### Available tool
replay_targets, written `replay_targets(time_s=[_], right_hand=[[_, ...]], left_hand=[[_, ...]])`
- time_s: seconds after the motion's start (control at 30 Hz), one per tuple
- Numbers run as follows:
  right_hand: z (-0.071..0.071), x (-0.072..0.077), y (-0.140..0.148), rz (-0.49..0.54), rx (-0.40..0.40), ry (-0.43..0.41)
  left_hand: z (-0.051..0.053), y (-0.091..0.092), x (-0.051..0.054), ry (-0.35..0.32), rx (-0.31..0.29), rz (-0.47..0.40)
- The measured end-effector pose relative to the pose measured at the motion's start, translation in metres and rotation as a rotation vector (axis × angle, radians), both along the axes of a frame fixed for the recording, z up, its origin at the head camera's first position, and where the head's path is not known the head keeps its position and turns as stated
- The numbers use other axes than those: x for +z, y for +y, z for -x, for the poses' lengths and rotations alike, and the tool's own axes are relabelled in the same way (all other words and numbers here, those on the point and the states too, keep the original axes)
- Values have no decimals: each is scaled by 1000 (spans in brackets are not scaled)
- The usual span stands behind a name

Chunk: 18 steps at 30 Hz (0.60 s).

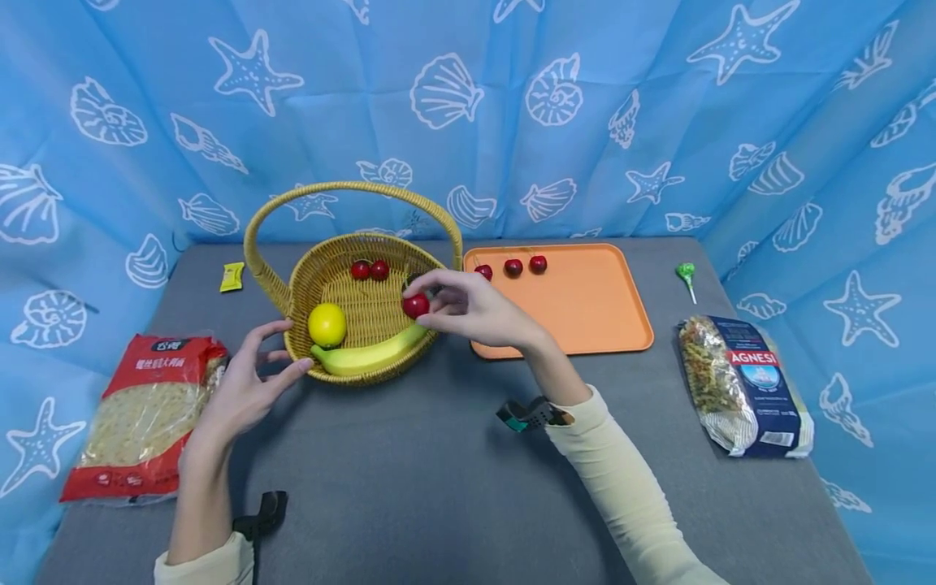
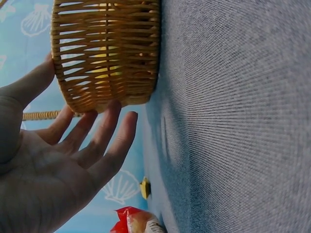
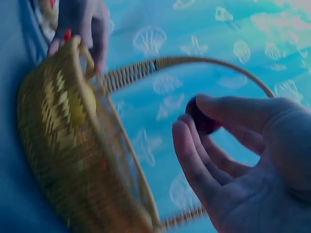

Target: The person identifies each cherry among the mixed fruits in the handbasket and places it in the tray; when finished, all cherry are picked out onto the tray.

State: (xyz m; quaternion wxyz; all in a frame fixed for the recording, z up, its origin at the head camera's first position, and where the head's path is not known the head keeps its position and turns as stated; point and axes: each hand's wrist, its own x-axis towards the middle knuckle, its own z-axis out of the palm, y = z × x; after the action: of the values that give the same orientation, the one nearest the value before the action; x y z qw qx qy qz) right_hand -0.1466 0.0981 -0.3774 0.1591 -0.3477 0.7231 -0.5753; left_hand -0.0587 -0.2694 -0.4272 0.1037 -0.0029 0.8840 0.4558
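My right hand (image 1: 475, 309) pinches a dark red cherry (image 1: 416, 305) between thumb and fingertips, above the right rim of the wicker basket (image 1: 291, 313). In the right wrist view that cherry (image 3: 204, 116) is held clear of the basket. Two cherries (image 1: 370, 270), a round yellow fruit (image 1: 327, 325) and a banana (image 1: 373, 352) lie inside the basket. At its left side, my left hand (image 1: 252, 382) touches the rim with thumb and fingers spread. The left wrist view has the fingers (image 2: 109, 131) extended against the woven wall.
An orange tray (image 1: 578, 313) with three cherries stands right of the basket. A red noodle bag (image 1: 146, 414) lies at left, below a yellow wrapped candy (image 1: 231, 277). On the right are a green lollipop (image 1: 686, 276) and an Agnesi pasta bag (image 1: 746, 386). A blue curtain (image 1: 409, 138) hangs behind.
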Motion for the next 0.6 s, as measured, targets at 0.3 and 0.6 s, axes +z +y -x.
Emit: replay_targets(time_s=[0.3,0.6], right_hand=[[1,-29,71,-79,-194,-33],[14,-72,83,-350,-324,37]], left_hand=[[0,0,3,-5,-1,-1],[0,0,1,-14,0,-4]])
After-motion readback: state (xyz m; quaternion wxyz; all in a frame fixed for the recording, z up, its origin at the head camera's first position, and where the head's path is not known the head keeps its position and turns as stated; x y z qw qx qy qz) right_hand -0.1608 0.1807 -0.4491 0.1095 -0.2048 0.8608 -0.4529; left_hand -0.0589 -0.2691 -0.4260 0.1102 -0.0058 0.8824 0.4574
